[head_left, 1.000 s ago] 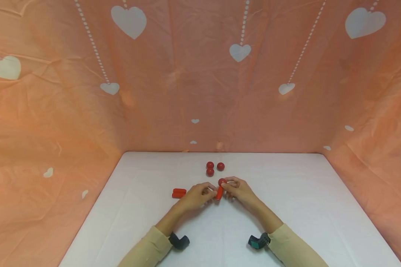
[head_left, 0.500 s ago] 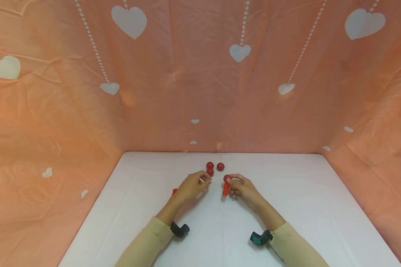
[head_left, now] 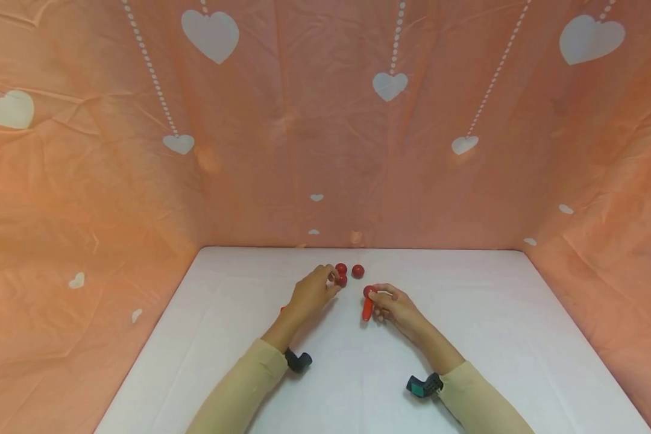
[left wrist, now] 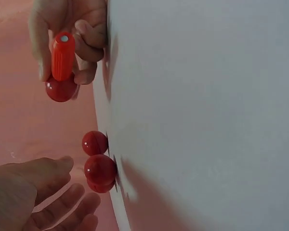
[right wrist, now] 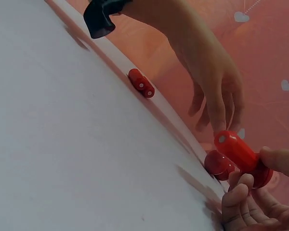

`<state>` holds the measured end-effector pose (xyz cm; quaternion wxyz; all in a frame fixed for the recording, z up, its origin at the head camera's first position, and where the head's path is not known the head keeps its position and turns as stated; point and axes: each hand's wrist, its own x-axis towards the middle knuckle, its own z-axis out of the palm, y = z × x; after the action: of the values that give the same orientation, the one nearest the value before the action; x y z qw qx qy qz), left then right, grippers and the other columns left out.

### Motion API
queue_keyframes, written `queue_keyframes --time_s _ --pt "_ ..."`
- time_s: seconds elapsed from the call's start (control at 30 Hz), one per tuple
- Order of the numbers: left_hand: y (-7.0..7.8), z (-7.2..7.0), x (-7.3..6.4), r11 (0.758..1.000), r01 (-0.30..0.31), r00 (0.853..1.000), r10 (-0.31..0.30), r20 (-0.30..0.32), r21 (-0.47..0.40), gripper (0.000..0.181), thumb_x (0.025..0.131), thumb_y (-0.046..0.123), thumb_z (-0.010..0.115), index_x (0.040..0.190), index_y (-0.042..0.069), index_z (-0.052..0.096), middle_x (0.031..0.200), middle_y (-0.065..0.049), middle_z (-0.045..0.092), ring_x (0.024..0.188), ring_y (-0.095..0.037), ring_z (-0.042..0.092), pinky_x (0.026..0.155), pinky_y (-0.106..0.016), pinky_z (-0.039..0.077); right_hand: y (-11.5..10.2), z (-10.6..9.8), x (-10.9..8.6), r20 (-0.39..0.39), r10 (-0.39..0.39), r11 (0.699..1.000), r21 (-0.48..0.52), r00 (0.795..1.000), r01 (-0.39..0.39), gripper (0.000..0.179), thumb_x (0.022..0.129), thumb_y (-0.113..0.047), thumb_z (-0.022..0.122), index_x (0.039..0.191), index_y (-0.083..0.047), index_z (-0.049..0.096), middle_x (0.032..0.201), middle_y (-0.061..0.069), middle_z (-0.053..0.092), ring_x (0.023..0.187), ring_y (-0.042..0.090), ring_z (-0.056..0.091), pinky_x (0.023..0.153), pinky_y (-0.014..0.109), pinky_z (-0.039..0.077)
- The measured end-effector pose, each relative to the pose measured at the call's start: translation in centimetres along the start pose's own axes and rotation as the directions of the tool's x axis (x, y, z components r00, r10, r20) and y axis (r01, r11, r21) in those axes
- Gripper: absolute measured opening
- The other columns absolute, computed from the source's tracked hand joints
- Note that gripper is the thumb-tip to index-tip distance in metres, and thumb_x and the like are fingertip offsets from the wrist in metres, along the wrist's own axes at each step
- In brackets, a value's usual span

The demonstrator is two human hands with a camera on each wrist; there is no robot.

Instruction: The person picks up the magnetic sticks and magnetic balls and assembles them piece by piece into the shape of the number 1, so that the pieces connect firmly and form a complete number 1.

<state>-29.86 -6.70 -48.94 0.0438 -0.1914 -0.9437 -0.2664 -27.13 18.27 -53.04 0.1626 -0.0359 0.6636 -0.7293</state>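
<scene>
My right hand pinches a red ball between thumb and fingers, above the white table. Joined to that ball is a short red rod, a pale grey dot on its free end in both wrist views. My left hand reaches beside three loose red balls, thumb and fingers spread apart. Nearest to it is one ball; another ball sits just behind, and a third ball lies a little to the right. The left wrist view shows a gap between the left fingers and the balls.
Two more red rods lie side by side on the table at the left, mostly hidden by the left arm in the head view. An orange cloth with white hearts surrounds the white table. Each wrist wears a dark camera.
My left hand has let go of the red rod and moved up and left to the loose balls. The right hand has shifted slightly right, with ball and rod.
</scene>
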Motion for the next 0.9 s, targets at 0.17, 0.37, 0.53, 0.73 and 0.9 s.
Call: queue_keyframes --time_s 0.17,0.37,0.53,0.73,0.9 --pt "0.2 0.3 0.9 0.999 0.011 1.0 -0.012 0.026 0.035 0.029 0.1 0.022 0.08 0.122 0.012 0.065 0.115 -0.01 0.068 0.093 -0.021 0.066 0.085 -0.04 0.062 0.0 -0.1 -0.1 0.018 0.003 1.0 0.004 1.0 -0.003 0.044 0.107 -0.018 0.067 0.14 0.007 0.052 0.094 0.001 0.073 0.075 0.011 0.059 0.067 0.022 0.051" --pt "0.5 0.6 1.6 0.999 0.042 0.998 -0.043 0.045 0.012 0.034 0.099 0.022 0.081 0.126 0.011 0.064 0.117 -0.01 0.065 0.098 -0.022 0.066 0.093 -0.043 0.061 -0.2 -0.2 -0.2 0.03 -0.005 1.0 -0.002 1.0 0.005 0.046 0.107 -0.019 0.067 0.141 0.007 0.051 0.093 0.001 0.073 0.076 0.011 0.059 0.068 0.022 0.051" --pt "0.6 0.9 1.7 0.999 0.048 0.998 -0.048 0.048 0.001 0.034 0.098 0.019 0.081 0.127 0.01 0.065 0.117 -0.009 0.064 0.093 -0.021 0.063 0.09 -0.042 0.06 0.0 -0.1 -0.2 0.02 0.003 1.0 -0.003 1.0 -0.003 0.044 0.107 -0.02 0.069 0.14 0.004 0.053 0.095 0.001 0.075 0.075 0.012 0.06 0.068 0.021 0.053" --pt "0.5 1.2 1.8 0.998 0.064 0.996 -0.065 0.058 0.006 0.035 0.098 0.017 0.082 0.127 0.011 0.064 0.114 -0.007 0.062 0.094 -0.021 0.062 0.092 -0.042 0.059 0.2 -0.3 -0.1 0.029 -0.008 1.0 -0.006 1.0 0.008 0.045 0.107 -0.02 0.067 0.141 0.006 0.052 0.098 0.002 0.075 0.076 0.011 0.059 0.068 0.021 0.052" --pt "0.7 1.3 1.9 0.997 0.08 0.995 -0.08 0.067 -0.004 0.036 0.098 0.016 0.081 0.129 0.011 0.063 0.118 -0.009 0.062 0.099 -0.024 0.063 0.095 -0.045 0.059 0.2 -0.5 0.0 0.037 -0.02 1.0 -0.015 0.999 0.021 0.048 0.108 -0.021 0.067 0.143 0.008 0.05 0.097 0.001 0.075 0.076 0.01 0.059 0.068 0.021 0.052"
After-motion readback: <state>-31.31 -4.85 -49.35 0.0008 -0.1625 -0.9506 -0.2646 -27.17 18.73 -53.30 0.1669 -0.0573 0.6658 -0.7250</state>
